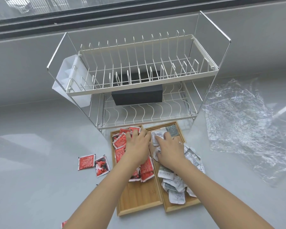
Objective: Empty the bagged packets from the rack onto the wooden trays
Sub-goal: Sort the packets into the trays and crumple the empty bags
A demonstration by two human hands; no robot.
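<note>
Two wooden trays lie side by side in front of the white wire rack [139, 90]. The left tray [139, 200] holds several red packets [120, 141]; the right tray [177, 207] holds several white and grey packets [173, 180]. My left hand [137, 147] rests palm down, fingers spread, on the red packets. My right hand [169, 150] lies flat on the white packets, fingertips on a white packet [158, 134] at the tray's far end. Neither hand grips anything that I can see.
Two red packets [93, 163] lie on the grey counter left of the trays, and another [64, 224] pokes in at the bottom edge. A black box [137, 95] sits on the rack's lower shelf. Crumpled clear plastic bags [248, 124] lie to the right.
</note>
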